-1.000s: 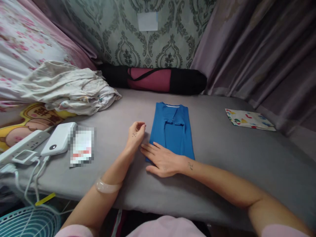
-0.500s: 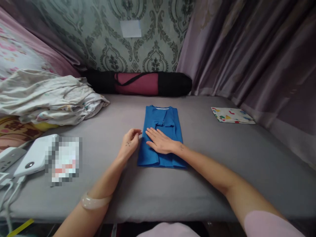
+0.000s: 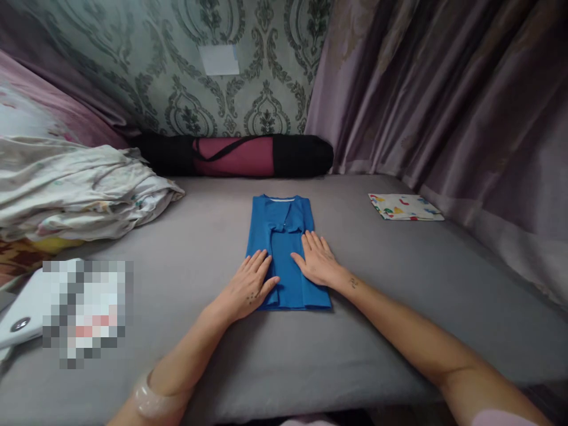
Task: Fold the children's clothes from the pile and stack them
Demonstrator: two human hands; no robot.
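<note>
A blue garment [image 3: 286, 260] lies folded into a narrow upright rectangle on the grey sheet, its neckline at the far end and its sides folded inward. Flat on its lower left edge rests my left hand [image 3: 252, 284], fingers extended and thumb apart. My right hand [image 3: 318, 257] lies on the garment's right edge, higher up, with its fingers also stretched out. Neither hand grips anything. The cloth beneath both palms is hidden.
A black and maroon roll bag [image 3: 235, 156] lies along the wall. Crumpled pale cloth [image 3: 84, 186] is at the left, near a white device [image 3: 33, 307] and a blurred-out item [image 3: 95, 313]. A folded patterned cloth [image 3: 406, 207] sits at the right.
My left hand has moved onto the garment's left side and opened flat. My right hand has shifted from the middle to the right edge. The view has turned slightly to the right.
</note>
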